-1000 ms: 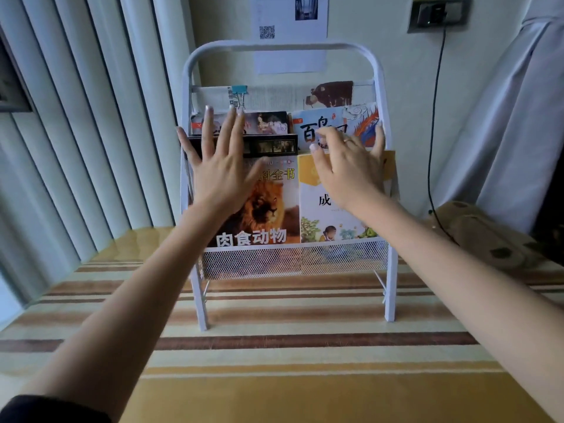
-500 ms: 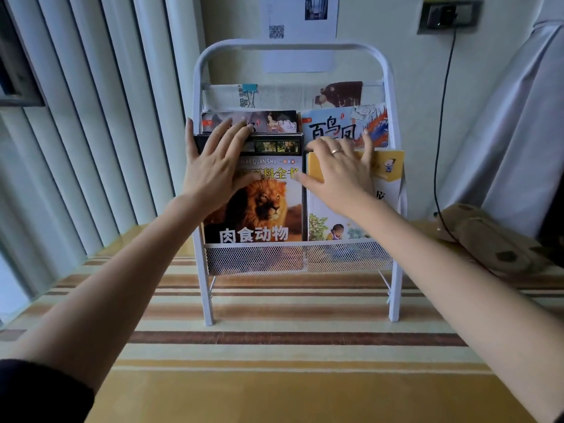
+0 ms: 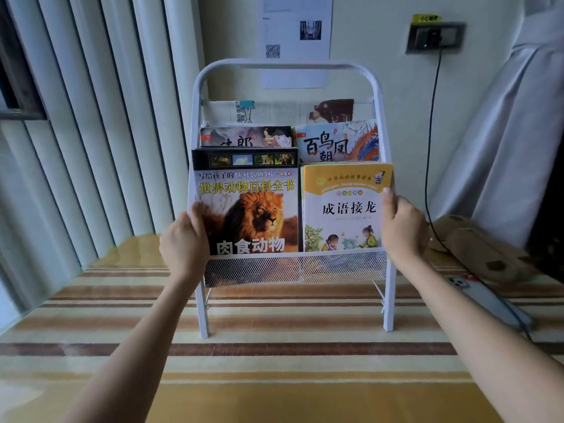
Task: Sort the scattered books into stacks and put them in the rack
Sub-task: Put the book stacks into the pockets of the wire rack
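Rack: a white metal rack (image 3: 287, 66) stands at the centre of the frame on a striped floor (image 3: 274, 349), against a pale wall, with a mesh front (image 3: 293, 268) on its lowest tier.
Front tier: a lion book (image 3: 253, 206) on the left and a yellow book (image 3: 345, 209) on the right stand upright side by side behind the mesh, edges nearly touching.
Middle tier: a dark picture book (image 3: 244, 137) on the left and a phoenix book (image 3: 335, 141) on the right show above the front pair.
Back tier: papers held by a blue clip (image 3: 246, 104) lie across the top.
Left hand: the left hand (image 3: 183, 245) grasps the left edge of the rack at the lion book's lower corner — thumb over the cover, fingers hidden behind.
Right hand: the right hand (image 3: 403, 227) clasps the right edge at the yellow book, thumb against the cover; I cannot tell whether the fingers wrap the book, the frame, or both.
Change: half a second ago both hands lay flat and spread on the upper covers, near the middle of the frame; now they have slid down and outward to the sides — both covers are fully in view.
Right of frame: a phone (image 3: 485, 300) lies on the floor with a black cable (image 3: 431, 141) running up to a wall socket (image 3: 435, 36); a cardboard box (image 3: 476, 248) sits beyond it.
Left of frame: vertical blinds (image 3: 91, 117).
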Motion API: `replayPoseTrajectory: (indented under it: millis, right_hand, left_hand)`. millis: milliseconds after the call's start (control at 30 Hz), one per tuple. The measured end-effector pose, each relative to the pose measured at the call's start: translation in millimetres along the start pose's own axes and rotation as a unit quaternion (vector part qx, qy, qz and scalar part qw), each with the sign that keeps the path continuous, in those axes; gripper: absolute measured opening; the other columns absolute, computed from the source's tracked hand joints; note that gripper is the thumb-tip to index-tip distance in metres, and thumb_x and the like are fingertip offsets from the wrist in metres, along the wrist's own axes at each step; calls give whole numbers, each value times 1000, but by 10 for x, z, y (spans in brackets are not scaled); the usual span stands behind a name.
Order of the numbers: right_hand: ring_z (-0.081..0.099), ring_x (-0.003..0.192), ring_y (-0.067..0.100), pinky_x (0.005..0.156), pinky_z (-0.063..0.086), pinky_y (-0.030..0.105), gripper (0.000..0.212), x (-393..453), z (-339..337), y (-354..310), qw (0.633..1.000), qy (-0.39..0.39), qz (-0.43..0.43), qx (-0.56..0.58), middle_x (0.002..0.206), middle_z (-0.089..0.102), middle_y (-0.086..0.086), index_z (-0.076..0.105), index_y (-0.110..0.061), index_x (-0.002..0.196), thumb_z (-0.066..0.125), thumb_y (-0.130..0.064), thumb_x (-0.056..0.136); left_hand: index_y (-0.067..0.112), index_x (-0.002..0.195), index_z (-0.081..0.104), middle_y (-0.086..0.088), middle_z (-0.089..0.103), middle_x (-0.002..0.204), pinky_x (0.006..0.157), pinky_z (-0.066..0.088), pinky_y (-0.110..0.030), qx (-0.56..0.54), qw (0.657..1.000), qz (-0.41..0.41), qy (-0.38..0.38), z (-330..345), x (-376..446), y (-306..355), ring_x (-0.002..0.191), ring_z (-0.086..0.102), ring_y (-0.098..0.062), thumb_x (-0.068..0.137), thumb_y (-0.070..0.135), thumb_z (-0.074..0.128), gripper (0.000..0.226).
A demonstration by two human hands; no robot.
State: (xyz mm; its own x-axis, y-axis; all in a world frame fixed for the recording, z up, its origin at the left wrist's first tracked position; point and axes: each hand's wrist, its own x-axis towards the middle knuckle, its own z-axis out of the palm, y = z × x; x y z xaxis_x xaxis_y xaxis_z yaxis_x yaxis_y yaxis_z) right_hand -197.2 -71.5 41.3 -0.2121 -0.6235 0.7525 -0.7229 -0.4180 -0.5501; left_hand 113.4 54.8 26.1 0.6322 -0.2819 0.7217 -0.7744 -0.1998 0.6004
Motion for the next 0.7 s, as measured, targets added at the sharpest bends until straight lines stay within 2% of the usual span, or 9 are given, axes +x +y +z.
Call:
replayPoseTrajectory:
  millis: [100, 200, 367, 433, 500, 533, 633, 700]
  right_hand:
    - [43, 45, 20, 43, 22, 21, 52, -73, -80, 10, 999, 24, -15, 33, 54, 48, 4, 48, -15, 65, 29, -51, 97]
    - [43, 46, 21, 44, 21, 21, 50, -201, -204, 3, 998, 32, -9, 51, 53, 46, 2, 46, -16, 64, 29, -51, 96]
    - [44, 50, 24, 44, 22, 21, 51, -323, -400, -19, 999, 27, -16, 28, 58, 51, 6, 49, -15, 70, 27, -52, 97]
    - [52, 56, 28, 46, 31, 27, 49, -348, -440, -68, 1000, 11, -19, 12, 66, 57, 12, 51, -10, 80, 26, -48, 99]
    - [58, 76, 33, 62, 44, 38, 38, -349, -513, -188, 999, 26, -10, 27, 83, 61, 15, 48, -6, 97, 34, -42, 98]
    - [57, 89, 34, 74, 43, 42, 34, -334, -560, -288, 998, 54, -16, 26, 95, 60, 15, 46, -6, 105, 40, -39, 96]
    - [46, 113, 28, 95, 30, 45, 50, -275, -609, -776, 988, 106, -113, -18, 120, 54, 10, 49, -11, 119, 43, -49, 87]
    - [44, 123, 25, 107, 16, 51, 63, -230, -532, -1159, 976, 60, -202, -60, 126, 56, 8, 52, -12, 122, 38, -59, 83]
  left_hand:
    - [6, 58, 38, -10, 38, 51, 52, 24, -32, -48, 998, 29, 28, -87, -79, -5, 50, 41, -30, 100, 33, 31, 51]
    - [7, 55, 35, -8, 33, 47, 50, 21, -32, -46, 998, 40, 32, -246, -170, -54, 47, 35, -27, 99, 31, 31, 50]
    - [7, 57, 36, -11, 37, 50, 52, 24, -33, -33, 999, 31, 22, -441, -254, -57, 50, 43, -32, 101, 31, 32, 50]
    - [3, 61, 45, -18, 45, 53, 53, 27, -34, -19, 999, 28, 14, -473, -256, -59, 55, 50, -37, 102, 30, 32, 51]
    - [-2, 75, 57, -27, 57, 64, 54, 33, -36, -2, 999, 30, 11, -480, -260, -61, 63, 56, -42, 103, 31, 30, 51]
    - [-2, 83, 60, -29, 60, 69, 56, 37, -38, -1, 1000, 25, 10, -476, -270, -57, 67, 58, -43, 102, 33, 28, 51]
    - [0, 86, 58, -28, 60, 74, 60, 47, -44, -14, 1000, -6, 12, -456, -308, -34, 72, 59, -43, 101, 39, 24, 54]
    - [1, 88, 58, -27, 60, 74, 61, 48, -45, -19, 1000, -16, 17, -443, -321, -29, 71, 59, -43, 101, 41, 22, 55]
